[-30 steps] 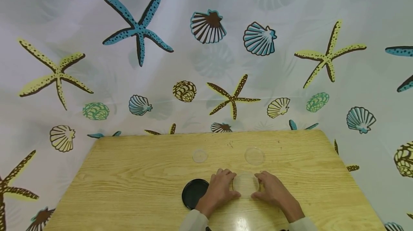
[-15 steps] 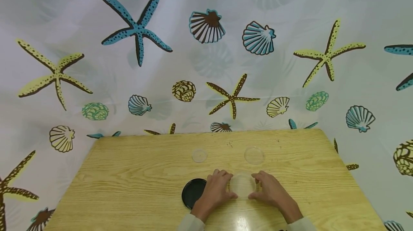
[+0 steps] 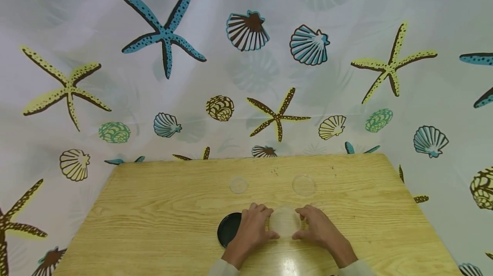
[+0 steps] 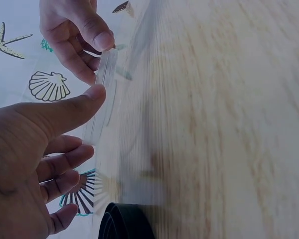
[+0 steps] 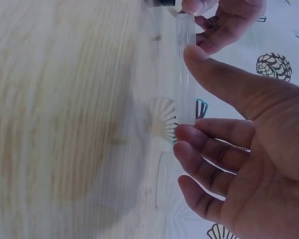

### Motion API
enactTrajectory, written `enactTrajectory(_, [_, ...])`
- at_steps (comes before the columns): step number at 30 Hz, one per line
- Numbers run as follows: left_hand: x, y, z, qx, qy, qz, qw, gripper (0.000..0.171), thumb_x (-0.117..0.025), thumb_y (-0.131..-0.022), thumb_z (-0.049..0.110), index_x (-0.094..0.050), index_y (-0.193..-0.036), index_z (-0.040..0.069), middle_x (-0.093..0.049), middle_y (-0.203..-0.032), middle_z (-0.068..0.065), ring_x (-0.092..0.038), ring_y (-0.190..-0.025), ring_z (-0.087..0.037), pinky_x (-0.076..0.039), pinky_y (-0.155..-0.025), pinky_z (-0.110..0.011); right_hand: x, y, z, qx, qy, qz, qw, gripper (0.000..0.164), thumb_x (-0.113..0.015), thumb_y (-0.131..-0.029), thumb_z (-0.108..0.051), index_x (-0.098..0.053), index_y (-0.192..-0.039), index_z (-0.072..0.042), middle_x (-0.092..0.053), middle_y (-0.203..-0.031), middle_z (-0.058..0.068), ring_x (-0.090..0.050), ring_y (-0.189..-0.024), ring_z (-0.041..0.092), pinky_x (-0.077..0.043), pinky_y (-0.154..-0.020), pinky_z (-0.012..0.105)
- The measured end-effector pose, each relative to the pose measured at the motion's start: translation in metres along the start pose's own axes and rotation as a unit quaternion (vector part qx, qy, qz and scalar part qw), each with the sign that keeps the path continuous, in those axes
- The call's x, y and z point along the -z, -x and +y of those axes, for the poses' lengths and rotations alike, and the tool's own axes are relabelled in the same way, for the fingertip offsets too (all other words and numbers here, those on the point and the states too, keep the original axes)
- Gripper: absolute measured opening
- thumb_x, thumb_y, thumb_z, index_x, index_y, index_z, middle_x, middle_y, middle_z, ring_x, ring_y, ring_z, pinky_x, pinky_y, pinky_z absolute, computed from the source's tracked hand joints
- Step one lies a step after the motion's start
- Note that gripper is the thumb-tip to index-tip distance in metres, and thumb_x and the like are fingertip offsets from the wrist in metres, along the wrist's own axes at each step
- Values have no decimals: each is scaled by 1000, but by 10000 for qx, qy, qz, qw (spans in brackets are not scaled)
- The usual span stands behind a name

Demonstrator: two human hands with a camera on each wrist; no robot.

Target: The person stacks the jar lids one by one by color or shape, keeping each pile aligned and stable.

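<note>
Between both hands is a clear, shallow petri dish (image 3: 284, 222), seen edge-on in the left wrist view and held close over the wooden table. My left hand (image 3: 252, 227) grips its left side, thumb at the near edge and fingers at the far edge. Opposite, my right hand (image 3: 318, 229) holds the right side in the same way, with its thumb (image 5: 197, 53) at the rim and its outer fingers curled loosely. A black round dish (image 3: 228, 230) lies on the table beside my left hand, which partly covers it.
Farther back on the wooden table (image 3: 161, 199) lie a small clear round dish (image 3: 238, 185) and a larger clear one (image 3: 304, 185). A white curtain (image 3: 192, 96) printed with starfish and shells hangs behind and at the sides.
Both hands have shifted a little to the left together with the petri dish, and the left hand covers more of the black dish. The two clear dishes behind have stayed put.
</note>
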State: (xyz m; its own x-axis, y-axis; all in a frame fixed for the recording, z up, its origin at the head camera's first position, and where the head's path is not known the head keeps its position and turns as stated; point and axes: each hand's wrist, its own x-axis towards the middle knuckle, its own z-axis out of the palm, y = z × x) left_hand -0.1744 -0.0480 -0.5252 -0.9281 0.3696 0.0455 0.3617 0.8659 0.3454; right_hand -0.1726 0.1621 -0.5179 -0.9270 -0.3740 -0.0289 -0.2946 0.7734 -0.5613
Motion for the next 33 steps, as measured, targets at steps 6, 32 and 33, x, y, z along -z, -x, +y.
enactTrajectory(6, [1,4,0,117,-64,55,9999,63,-83,-67,45,-66,-118,11,-64,-111,-1,-50,-96,-18,-39,-81,-40,-1,-1,-4,30,-34,-30,10000,70,-85,-68,-32,-59,-122,4,-59,-94,3,-52,-82,13,-46,-71,32])
enactTrajectory(32, [-5,14,-4,246,-201,117,9994,60,-86,-63,43,-69,-110,10,-66,-102,-3,-50,-91,-18,-35,-76,-38,-14,-1,-8,255,289,-116,9992,71,-86,-64,-36,-62,-117,6,-60,-89,1,-51,-78,11,-46,-70,31])
enactTrajectory(33, [-5,14,-4,243,-198,117,9994,60,-86,-62,43,-69,-110,10,-66,-102,-3,-50,-90,-18,-35,-76,-38,-15,-1,-8,275,300,-111,9991,71,-86,-64,-35,-62,-117,6,-60,-89,1,-52,-79,11,-47,-71,31])
